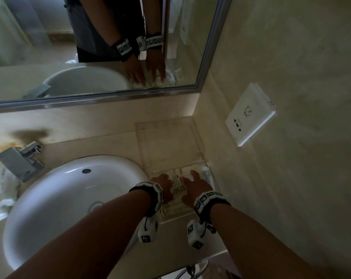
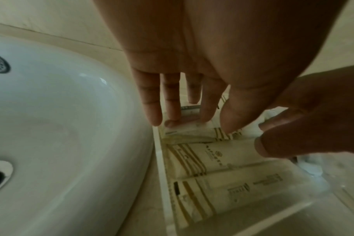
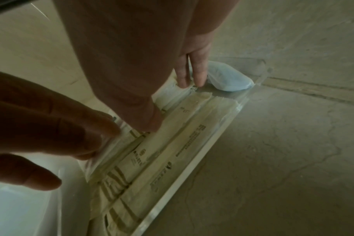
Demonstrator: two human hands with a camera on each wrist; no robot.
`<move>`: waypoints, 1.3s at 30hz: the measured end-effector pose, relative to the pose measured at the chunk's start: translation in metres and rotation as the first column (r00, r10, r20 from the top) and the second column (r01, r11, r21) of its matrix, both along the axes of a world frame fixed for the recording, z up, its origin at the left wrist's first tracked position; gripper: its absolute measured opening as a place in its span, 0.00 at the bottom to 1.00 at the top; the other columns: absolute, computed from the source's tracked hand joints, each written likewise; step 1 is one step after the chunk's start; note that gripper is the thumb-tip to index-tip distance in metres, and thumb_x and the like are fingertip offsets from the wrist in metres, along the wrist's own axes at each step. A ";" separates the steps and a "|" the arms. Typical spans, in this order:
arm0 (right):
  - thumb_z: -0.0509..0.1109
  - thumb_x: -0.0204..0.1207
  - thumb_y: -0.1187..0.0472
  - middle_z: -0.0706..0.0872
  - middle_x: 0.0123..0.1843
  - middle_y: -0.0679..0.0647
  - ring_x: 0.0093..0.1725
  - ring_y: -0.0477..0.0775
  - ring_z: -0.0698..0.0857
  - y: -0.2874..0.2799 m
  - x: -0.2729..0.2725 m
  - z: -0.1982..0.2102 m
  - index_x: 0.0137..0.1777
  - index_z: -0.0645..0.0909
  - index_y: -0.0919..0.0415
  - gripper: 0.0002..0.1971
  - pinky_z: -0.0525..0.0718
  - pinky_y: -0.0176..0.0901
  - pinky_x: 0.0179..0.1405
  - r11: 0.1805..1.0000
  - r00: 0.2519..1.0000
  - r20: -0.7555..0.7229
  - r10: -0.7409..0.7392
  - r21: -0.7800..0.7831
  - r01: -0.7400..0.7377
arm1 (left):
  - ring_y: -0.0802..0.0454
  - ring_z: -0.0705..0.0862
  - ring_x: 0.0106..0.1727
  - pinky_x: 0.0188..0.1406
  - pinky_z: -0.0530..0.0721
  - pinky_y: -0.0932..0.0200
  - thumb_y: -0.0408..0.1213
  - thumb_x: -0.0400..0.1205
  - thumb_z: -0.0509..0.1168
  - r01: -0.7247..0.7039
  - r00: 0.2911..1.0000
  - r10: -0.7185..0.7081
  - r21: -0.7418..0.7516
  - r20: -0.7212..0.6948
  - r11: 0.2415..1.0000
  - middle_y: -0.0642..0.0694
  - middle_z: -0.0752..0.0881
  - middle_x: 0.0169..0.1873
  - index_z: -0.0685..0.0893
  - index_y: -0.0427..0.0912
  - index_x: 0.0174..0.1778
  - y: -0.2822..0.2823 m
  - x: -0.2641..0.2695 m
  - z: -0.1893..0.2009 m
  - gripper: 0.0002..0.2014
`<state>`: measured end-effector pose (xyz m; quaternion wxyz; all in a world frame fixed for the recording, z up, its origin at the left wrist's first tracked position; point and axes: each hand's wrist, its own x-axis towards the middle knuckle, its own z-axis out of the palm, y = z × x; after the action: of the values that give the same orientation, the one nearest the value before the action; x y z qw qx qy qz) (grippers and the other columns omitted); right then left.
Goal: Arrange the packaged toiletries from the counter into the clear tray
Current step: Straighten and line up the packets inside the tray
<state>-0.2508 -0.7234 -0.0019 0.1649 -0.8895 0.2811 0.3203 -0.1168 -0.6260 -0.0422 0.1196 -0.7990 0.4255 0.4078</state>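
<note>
Both hands are down in the clear tray (image 1: pixel 198 137), which sits on the counter (image 1: pixel 170 248) just right of the sink (image 1: pixel 70 198), tucked into the wall corner. The left hand (image 1: pixel 164 188) has straight, slightly spread fingers pressing on the cream packets (image 2: pixel 202 159) at the tray's sink side; the right hand (image 1: pixel 196 190) is also flat and loose, fingers (image 3: pixel 198 71) touching packet ends at the tray's far end, gripping nothing. At least 3 long packets lie side by side along the tray floor, striped ends toward the tray's near end, and 1 pale blue wrapped item (image 3: pixel 228 78) sits in the tray's far corner by the wall. The step looks like tidying and squaring what is already in. To do it well: keep fingers flat, nudge the packets sideways together until they sit parallel and tight to the tray's wall-side rim, press lightly so the crinkly wrappers do not ride over each other. Steady the tray with 1 hand, it is light and may slide toward the sink. Possibly a 4th packet hides under the left palm, the view is too dim to tell. No packets show on the counter outside the tray, so the task seems nearly done.
</note>
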 end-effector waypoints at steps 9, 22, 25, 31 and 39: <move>0.69 0.75 0.43 0.38 0.88 0.52 0.81 0.64 0.66 -0.002 0.000 -0.001 0.85 0.54 0.39 0.40 0.78 0.55 0.71 1.000 1.000 0.026 0.006 -0.003 -0.006 | 0.42 0.57 0.85 0.81 0.63 0.48 0.53 0.84 0.61 0.097 0.995 -0.098 -0.018 -0.034 0.995 0.47 0.44 0.86 0.49 0.53 0.86 0.009 -0.004 0.048 0.38; 0.65 0.79 0.42 0.51 0.86 0.52 0.73 0.58 0.77 0.002 0.047 0.060 0.83 0.61 0.43 0.33 0.80 0.53 0.68 0.999 0.978 0.207 0.026 -0.040 -0.018 | 0.45 0.73 0.75 0.74 0.72 0.53 0.49 0.85 0.60 -0.192 0.980 0.198 -0.235 0.004 0.953 0.46 0.73 0.75 0.75 0.48 0.76 0.056 0.044 0.111 0.23; 0.65 0.77 0.41 0.58 0.83 0.50 0.71 0.57 0.78 0.023 0.080 0.074 0.81 0.63 0.43 0.33 0.80 0.53 0.67 0.996 0.960 0.266 0.091 -0.043 -0.082 | 0.48 0.77 0.72 0.72 0.75 0.55 0.47 0.83 0.62 -0.285 0.954 0.301 -0.288 0.013 0.914 0.48 0.78 0.72 0.78 0.48 0.73 0.086 0.061 0.128 0.21; 0.61 0.77 0.43 0.72 0.76 0.48 0.70 0.55 0.78 0.103 0.147 0.090 0.78 0.67 0.43 0.28 0.78 0.51 0.68 0.958 0.889 0.366 0.275 -0.026 -0.285 | 0.52 0.78 0.71 0.73 0.73 0.55 0.42 0.83 0.60 -0.471 0.855 0.516 -0.348 0.044 0.810 0.53 0.80 0.70 0.81 0.53 0.69 0.171 0.101 0.148 0.18; 0.62 0.76 0.46 0.80 0.68 0.44 0.66 0.52 0.81 0.237 0.215 0.102 0.74 0.72 0.40 0.24 0.80 0.49 0.65 0.858 0.770 0.457 0.446 0.027 -0.513 | 0.42 0.85 0.48 0.40 0.75 0.60 0.38 0.80 0.58 -0.650 0.699 0.712 -0.353 0.068 0.672 0.42 0.86 0.42 0.81 0.38 0.38 0.308 0.146 0.152 0.10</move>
<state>-0.0357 -0.4866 0.0996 0.2022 -0.9650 -0.0248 0.1651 0.0291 -0.3178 0.1098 -0.1235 -0.9449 0.1377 0.2701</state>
